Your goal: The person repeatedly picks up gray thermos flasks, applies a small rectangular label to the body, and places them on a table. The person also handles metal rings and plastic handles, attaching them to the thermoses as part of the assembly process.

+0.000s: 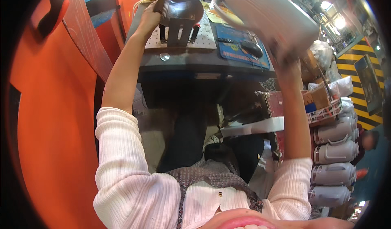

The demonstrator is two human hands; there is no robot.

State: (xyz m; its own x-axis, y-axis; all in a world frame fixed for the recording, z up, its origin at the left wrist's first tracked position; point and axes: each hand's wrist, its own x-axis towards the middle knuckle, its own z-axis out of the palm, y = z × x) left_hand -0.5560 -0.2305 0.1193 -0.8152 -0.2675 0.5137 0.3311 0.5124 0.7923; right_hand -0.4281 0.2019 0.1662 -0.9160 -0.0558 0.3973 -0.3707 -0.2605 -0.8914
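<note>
A shiny metal cylinder [179, 4] lies on its side on a dark bracket [180, 32], its round end facing me. My left hand [151, 18] is closed against the cylinder's left side; the fingertips are partly hidden. Up at the right, my right hand [288, 54] grips a grey thermos jug [271, 13] near its end, beside the mouse pad. The jug is tilted, with its looped handle on the left. Motion blurs this hand and the jug.
The bracket stands on a perforated metal plate [205, 39]. Right of it a black mouse [251, 48] lies on a blue mouse pad [228, 54]. Several grey thermos jugs [334, 152] are stacked at the right, below a white wire basket [325, 113]. An orange panel [53, 131] fills the left.
</note>
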